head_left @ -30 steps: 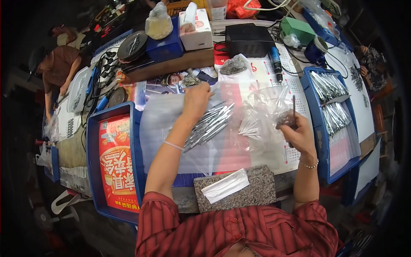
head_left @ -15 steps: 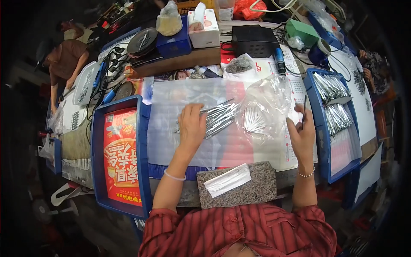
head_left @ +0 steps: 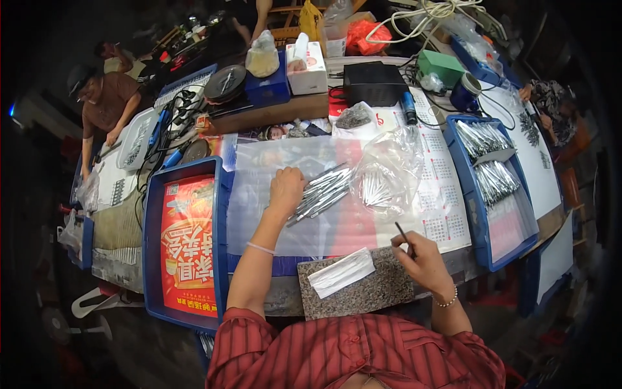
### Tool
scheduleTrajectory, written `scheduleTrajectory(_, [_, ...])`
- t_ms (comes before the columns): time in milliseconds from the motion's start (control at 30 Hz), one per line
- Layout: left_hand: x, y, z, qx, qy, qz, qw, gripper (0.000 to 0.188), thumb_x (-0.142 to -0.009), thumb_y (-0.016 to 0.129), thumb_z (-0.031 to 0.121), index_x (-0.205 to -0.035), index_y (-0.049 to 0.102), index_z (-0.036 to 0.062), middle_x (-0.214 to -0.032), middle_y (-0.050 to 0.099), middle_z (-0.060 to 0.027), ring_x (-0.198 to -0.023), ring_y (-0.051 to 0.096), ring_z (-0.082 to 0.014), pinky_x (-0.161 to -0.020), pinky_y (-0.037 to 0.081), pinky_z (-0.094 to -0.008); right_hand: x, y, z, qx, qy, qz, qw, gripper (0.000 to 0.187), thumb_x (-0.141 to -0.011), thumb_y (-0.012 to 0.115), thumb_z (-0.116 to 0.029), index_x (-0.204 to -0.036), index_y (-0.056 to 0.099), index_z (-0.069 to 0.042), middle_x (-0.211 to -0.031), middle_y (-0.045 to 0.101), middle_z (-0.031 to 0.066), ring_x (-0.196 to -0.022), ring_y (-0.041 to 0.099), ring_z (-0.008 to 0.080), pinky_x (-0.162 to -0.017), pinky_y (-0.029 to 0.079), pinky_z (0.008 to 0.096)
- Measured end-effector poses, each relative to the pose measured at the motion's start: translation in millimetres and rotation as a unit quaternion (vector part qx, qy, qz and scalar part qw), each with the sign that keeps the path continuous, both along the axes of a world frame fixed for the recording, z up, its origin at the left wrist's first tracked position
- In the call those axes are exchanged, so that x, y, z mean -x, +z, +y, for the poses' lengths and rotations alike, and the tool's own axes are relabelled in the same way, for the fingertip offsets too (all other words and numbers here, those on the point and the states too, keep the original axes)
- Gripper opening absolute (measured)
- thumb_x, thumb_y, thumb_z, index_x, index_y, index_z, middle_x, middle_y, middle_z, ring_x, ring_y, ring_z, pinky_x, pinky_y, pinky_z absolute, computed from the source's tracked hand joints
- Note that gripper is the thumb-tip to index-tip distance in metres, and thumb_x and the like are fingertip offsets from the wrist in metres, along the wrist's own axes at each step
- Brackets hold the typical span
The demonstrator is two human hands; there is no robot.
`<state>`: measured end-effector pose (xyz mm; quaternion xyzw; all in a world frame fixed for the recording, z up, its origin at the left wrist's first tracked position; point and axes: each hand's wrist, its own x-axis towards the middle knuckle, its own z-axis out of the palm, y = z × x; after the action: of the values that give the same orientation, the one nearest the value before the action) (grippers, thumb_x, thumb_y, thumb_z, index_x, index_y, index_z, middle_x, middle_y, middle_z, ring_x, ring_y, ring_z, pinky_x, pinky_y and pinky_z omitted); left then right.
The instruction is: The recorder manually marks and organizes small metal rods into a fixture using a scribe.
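Note:
My left hand [head_left: 285,189] rests on the left end of a loose pile of thin silver metal rods [head_left: 324,189] lying on a clear plastic sheet [head_left: 259,207]. My right hand [head_left: 422,259] is near the table's front edge, pinching a thin dark stick [head_left: 402,232] that points up and away. Just left of it lies a speckled grey stone slab [head_left: 369,295] with a small white packet [head_left: 341,272] on top. A crumpled clear bag [head_left: 387,170] holding more silver rods sits right of the pile.
A blue tray [head_left: 153,259] with a red printed sheet lies at the left. Another blue tray [head_left: 479,207] with rows of silver rods stands at the right. Boxes, a black device [head_left: 372,83], cables and a tissue box [head_left: 306,68] crowd the back. Another person [head_left: 103,104] works at far left.
My right hand has drawn back from beside the clear bag to the table's front edge with the stick. My left hand stays on the rod pile; the view has tilted.

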<state>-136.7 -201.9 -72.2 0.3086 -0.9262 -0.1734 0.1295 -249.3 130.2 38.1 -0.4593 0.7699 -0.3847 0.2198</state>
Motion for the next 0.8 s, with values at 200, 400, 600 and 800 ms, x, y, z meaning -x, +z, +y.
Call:
scheduleTrajectory(200, [-23.1, 24.0, 27.5, 0.002, 0.049, 0.061, 0.997, 0.013, -0.086, 0.063, 0.014, -0.089, 0.059, 0.0029, -0.085, 0.064, -0.0168, -0.082, 0.060, -0.0375, -0.072, 0.047, -0.0475, -19.9, -1.4, 2.0, -0.007, 0.034, -0.027, 0.999, 0.018, -0.085, 0.064, -0.007, -0.101, 0.061, 0.001, -0.086, 0.064, 0.0156, -0.074, 0.064, 0.0311, -0.067, 0.050, 0.0340])
scheduleTrajectory(400, [-76.2, 77.7, 147.4, -0.296, 0.048, 0.257, 0.919, 0.007, -0.091, 0.059, 0.007, -0.091, 0.058, -0.0004, -0.078, 0.062, -0.0082, -0.070, 0.056, -0.0158, -0.065, 0.046, -0.0288, -36.0, -24.2, -2.2, 0.056, 0.033, -0.157, 0.986, 0.020, -0.089, 0.065, -0.009, -0.106, 0.062, 0.002, -0.085, 0.065, 0.0052, -0.064, 0.054, 0.0085, -0.057, 0.045, 0.0226])
scheduleTrajectory(600, [-96.1, 70.8, 211.7, -0.423, 0.019, 0.309, 0.852, 0.009, -0.091, 0.061, 0.008, -0.095, 0.059, -0.0008, -0.081, 0.063, -0.0083, -0.074, 0.059, -0.0137, -0.067, 0.048, -0.0278, -68.8, -22.9, -25.1, 0.063, 0.009, -0.423, 0.904, 0.023, -0.090, 0.065, -0.009, -0.110, 0.060, 0.002, -0.101, 0.066, 0.0071, -0.081, 0.061, 0.0074, -0.067, 0.050, 0.0209])
scheduleTrajectory(800, [-103.0, 76.0, 209.8, -0.403, -0.012, 0.265, 0.876, 0.012, -0.092, 0.061, 0.009, -0.099, 0.060, -0.0008, -0.087, 0.063, -0.0092, -0.077, 0.061, -0.0158, -0.072, 0.048, -0.0286, -66.9, -29.4, -17.8, 0.081, 0.006, -0.402, 0.912, 0.020, -0.093, 0.062, -0.010, -0.109, 0.062, 0.002, -0.089, 0.066, 0.0030, -0.071, 0.059, 0.0072, -0.060, 0.047, 0.0219])
